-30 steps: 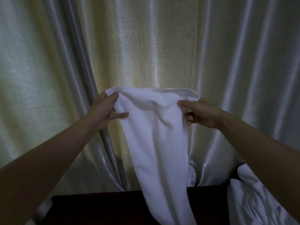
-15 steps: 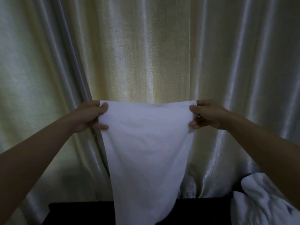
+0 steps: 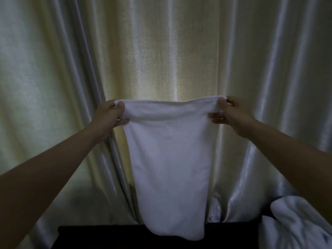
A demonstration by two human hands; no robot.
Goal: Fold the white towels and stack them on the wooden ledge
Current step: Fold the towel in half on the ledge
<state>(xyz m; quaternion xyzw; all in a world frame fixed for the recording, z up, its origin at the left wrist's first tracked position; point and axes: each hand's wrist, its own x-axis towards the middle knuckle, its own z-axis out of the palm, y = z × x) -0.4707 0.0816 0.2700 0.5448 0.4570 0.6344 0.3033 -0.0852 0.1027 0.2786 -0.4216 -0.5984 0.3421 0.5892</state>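
White towel [image 3: 168, 169] held up before the curtain [image 3: 161, 51], top corners pinched by left hand [image 3: 109, 116] and right hand [image 3: 229, 115], hands well apart. Lower end hanging over the dark ledge [image 3: 100, 234], contact unclear. Crumpled white cloth [image 3: 294, 225] cut off bottom right.

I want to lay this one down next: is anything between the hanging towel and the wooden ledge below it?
Nothing visible. The towel, held by the left hand and right hand, hangs over the dark ledge. A white pile lies off to the right.
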